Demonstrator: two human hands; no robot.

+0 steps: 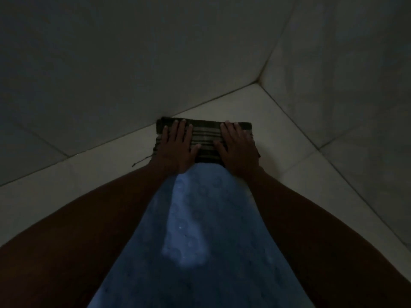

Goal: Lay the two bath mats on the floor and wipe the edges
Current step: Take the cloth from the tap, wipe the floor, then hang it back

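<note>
So on my feed the left hand (pixel 175 147) is pressed flat, palm down, fingers spread, on the left part of a dark striped bath mat (pixel 205 138). Not gripping anything, just lying open on the fabric with the thumb pointing inward. The right hand (pixel 238 150) does the same on the right part, flat and unclenched, fingertips reaching close to the mat's far edge. The two thumbs are near each other over the middle of the mat but not touching.

The mat looks folded or bunched into a short rectangle, with pale stripes running across between the hands. It lies on the floor (pixel 89 174), and its far left corner sits right up against the base of the wall (pixel 111 63). A loose thread (pixel 141 161) trails off its left near corner across the tile.

Both forearms come in from the bottom corners of the view, and between them hangs a light blue garment (pixel 195 230) with a faint embossed pattern, covering the near edge of the mat.

The floor is pale tile with dark grout lines, and a second wall (pixel 344 63) meets the first in a corner past the right hand. It's really dim, so I only make out one mat here.
</note>
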